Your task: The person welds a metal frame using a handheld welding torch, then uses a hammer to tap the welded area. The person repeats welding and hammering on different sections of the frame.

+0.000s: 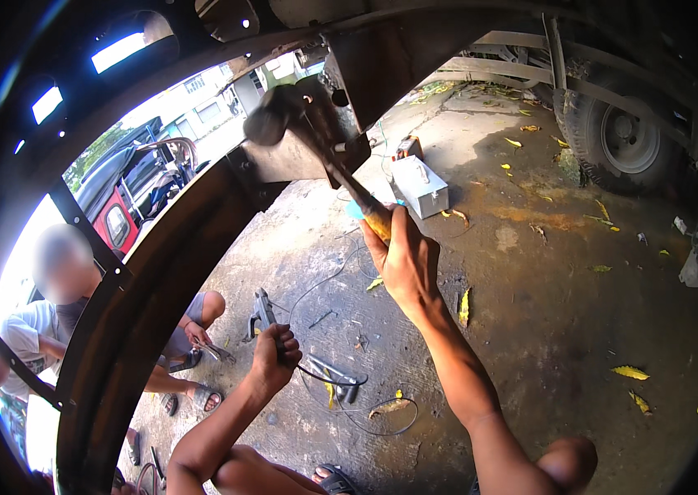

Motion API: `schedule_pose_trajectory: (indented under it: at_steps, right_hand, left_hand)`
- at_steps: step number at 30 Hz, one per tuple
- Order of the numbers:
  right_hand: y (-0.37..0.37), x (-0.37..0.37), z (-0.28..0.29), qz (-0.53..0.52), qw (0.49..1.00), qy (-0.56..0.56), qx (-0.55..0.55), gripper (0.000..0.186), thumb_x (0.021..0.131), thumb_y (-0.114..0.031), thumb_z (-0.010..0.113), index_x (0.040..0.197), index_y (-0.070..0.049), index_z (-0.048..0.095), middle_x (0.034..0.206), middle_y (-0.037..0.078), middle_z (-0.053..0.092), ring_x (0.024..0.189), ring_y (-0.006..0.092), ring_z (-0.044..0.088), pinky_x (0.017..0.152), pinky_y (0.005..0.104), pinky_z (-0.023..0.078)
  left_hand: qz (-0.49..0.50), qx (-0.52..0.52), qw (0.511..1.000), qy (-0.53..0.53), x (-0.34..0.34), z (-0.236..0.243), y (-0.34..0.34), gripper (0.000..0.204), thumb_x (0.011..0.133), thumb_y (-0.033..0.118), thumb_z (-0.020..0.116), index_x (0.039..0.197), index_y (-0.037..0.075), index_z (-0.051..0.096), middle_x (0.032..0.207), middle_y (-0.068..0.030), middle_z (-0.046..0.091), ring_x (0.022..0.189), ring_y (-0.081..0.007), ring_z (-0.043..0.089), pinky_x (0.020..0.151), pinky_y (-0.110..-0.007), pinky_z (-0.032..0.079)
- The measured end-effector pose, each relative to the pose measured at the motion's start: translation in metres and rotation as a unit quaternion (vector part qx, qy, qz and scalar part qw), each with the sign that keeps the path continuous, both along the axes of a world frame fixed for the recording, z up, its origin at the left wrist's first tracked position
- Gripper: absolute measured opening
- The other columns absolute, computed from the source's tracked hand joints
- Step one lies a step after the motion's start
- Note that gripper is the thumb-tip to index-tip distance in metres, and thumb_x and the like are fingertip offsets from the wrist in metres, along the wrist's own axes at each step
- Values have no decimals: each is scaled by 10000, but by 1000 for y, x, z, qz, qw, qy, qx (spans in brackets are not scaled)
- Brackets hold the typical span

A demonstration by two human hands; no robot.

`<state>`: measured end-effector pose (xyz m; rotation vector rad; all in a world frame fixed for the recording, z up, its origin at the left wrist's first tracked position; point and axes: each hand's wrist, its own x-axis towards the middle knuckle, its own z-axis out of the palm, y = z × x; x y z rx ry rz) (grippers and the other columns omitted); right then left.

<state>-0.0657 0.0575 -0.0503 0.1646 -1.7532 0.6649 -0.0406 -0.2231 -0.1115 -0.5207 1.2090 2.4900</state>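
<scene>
My right hand is closed around the yellow-ended handle of a hammer. The hammer's dark head, smeared by motion, is raised by a metal bracket at the end of a curved steel beam. I cannot tell whether head and metal touch. Lower down, my left hand grips a welding electrode holder, its jaws pointing up and a black cable trailing from its lower end. No rod can be made out in the jaws.
At left, behind the beam, another person crouches with a hand on a pliers-like tool. Metal pieces lie on the concrete below. Farther off are a grey metal box and a truck wheel. Dark vehicle framework hangs overhead.
</scene>
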Motion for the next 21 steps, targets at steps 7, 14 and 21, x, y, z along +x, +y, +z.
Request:
schedule_pose_trajectory:
  at_steps: [7, 14, 21]
  right_hand:
    - [8, -12, 7, 32, 991, -114, -65, 362, 978, -362, 580, 1018, -15, 486, 666, 170, 610, 513, 343, 622, 404, 420, 464]
    - [10, -22, 9, 14, 996, -70, -52, 370, 972, -368, 589, 961, -19, 469, 634, 182, 609, 490, 360, 615, 399, 435, 461]
    - [3, -9, 17, 16, 999, -17, -45, 351, 979, -351, 583, 965, -20, 466, 643, 186, 613, 526, 367, 627, 416, 435, 453]
  left_hand:
    - [-1, 0, 1000, 4, 5, 2, 15, 249, 916, 123, 457, 700, 171, 343, 598, 50, 246, 495, -88, 269, 441, -242, 238]
    - [-20, -12, 1000, 19, -3, 6, 13, 258, 932, 136, 450, 695, 174, 354, 596, 56, 245, 490, -85, 266, 442, -243, 247]
    - [-4, 0, 1000, -1, 3, 5, 11, 250, 909, 113, 469, 700, 169, 343, 600, 50, 260, 496, -88, 271, 441, -243, 249]
